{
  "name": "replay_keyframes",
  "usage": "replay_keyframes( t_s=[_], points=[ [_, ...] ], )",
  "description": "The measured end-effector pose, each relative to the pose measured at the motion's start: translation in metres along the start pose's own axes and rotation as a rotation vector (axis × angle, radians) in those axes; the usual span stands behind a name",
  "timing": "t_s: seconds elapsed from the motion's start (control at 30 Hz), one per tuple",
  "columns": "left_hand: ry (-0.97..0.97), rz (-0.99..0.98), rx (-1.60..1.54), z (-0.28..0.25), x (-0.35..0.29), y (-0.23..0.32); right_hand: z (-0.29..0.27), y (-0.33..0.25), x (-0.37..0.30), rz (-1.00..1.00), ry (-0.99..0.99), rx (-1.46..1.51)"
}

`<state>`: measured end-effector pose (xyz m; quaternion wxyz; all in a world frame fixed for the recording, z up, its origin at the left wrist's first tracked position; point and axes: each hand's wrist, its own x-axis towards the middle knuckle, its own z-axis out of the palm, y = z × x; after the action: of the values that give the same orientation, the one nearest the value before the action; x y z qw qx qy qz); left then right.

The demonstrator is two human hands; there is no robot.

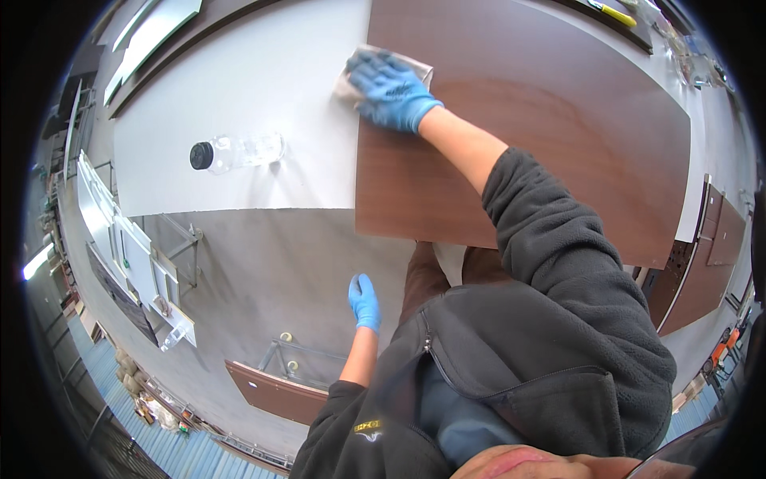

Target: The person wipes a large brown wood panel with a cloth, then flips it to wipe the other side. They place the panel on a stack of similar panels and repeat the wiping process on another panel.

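Observation:
My right hand (pixel 389 89), in a blue work glove, presses a pale beige cloth (pixel 418 72) down at the left edge of a brown wood-look panel (pixel 558 152). Its fingers lie over the cloth and are slightly blurred. The cloth reaches past the panel edge onto the white surface beside it. My left hand (pixel 364 302), also gloved in blue, hangs low by my side, away from the table. Nothing shows in it, and its fingers are loosely stretched. A clear bottle with a black cap (pixel 239 152) lies on its side on the white tabletop (pixel 311 104).
A yellow-handled tool (pixel 614 13) lies at the far right. White and dark boards (pixel 163 36) are stacked at the far left. Below, a metal frame with castors (pixel 295 355) stands by a brown board (pixel 275 391). More brown panels (pixel 706 255) stand at right.

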<state>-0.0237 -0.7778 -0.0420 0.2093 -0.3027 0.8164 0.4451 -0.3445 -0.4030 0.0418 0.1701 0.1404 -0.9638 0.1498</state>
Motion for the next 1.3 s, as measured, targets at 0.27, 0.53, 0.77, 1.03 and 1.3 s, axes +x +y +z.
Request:
replay_keyframes(
  t_s=[0.27,0.53,0.77,1.03,1.3],
  points=[
    [-0.173,-0.099,-0.596,0.067,-0.009,0.115,-0.005,-0.019,-0.058,-0.1,-0.143,0.167],
    [-0.162,-0.107,-0.706,0.09,-0.014,0.149,0.038,0.146,0.106,0.124,0.039,-0.054],
    [-0.126,-0.123,-0.828,0.097,-0.02,0.16,0.007,0.135,0.088,0.152,0.066,-0.162],
    [-0.077,-0.158,-0.808,0.093,-0.016,0.153,-0.041,0.245,0.004,0.323,-0.038,0.089],
    [-0.204,-0.184,-0.795,0.082,-0.01,0.148,-0.237,0.439,-0.37,1.213,0.071,-0.591]
  ],
)
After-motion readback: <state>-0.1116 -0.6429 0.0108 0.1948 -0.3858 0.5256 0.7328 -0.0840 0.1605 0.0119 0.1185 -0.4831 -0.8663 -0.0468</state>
